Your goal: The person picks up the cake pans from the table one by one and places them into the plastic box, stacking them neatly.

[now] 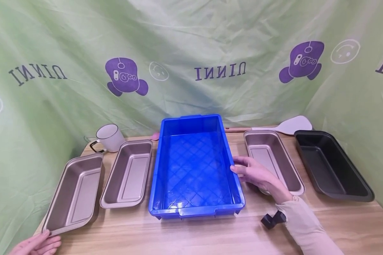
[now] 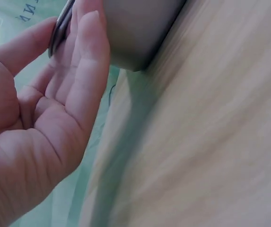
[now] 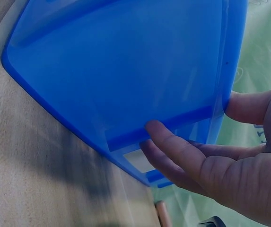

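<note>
At the lower left, my left hand (image 1: pixel 35 244) pinches the near corner of a champagne-coloured loaf pan (image 1: pixel 76 194). In the left wrist view, the thumb is on one side of the rim and the fingers lie under it, against the pan. A shallow blue plastic bin (image 1: pixel 194 170) stands in the middle of the table. My right hand (image 1: pixel 256 173) holds its right side, thumb at the rim and fingers along the outer wall (image 3: pixel 126 71). Beneath the right forearm, a second champagne loaf pan (image 1: pixel 274 156) is partly covered.
Another champagne loaf pan (image 1: pixel 127 173) sits left of the bin, with a white mug (image 1: pixel 110 137) behind it. A black loaf pan (image 1: pixel 335 166) is at the far right. A white spatula (image 1: pixel 293 124) and pink utensil (image 1: pixel 155 136) lie along the back, before a green curtain (image 1: pixel 185 95).
</note>
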